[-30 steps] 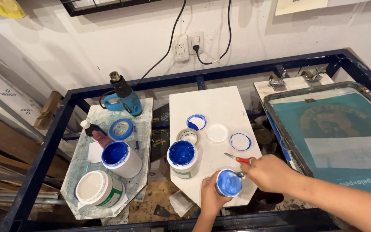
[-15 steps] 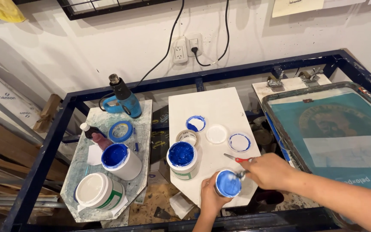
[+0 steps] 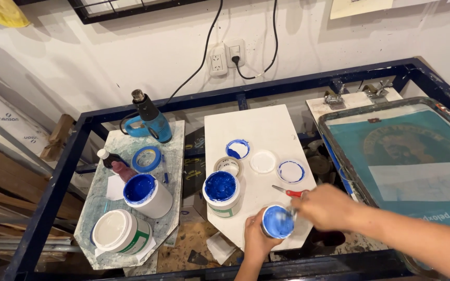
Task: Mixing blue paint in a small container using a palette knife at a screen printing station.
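Head view: the left hand (image 3: 259,237) wraps the small cup of blue ink (image 3: 277,222) at the white worktop's (image 3: 256,130) six o'clock edge. The right hand (image 3: 325,206), grip closed on a blurred stirring tool (image 3: 291,214), works inside. Best stirred slowly, with the cup kept steady.

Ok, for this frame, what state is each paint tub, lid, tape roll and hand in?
Small tub of light blue paint: open, held by left hand.
Right hand: blurred, at the small tub's rim.
Middle white tub of dark blue paint: open.
Left white tub of dark blue paint: open.
White tub nearest the camera: lidded.
Three round lids: off, lying flat.
Blue tape roll: lying flat.
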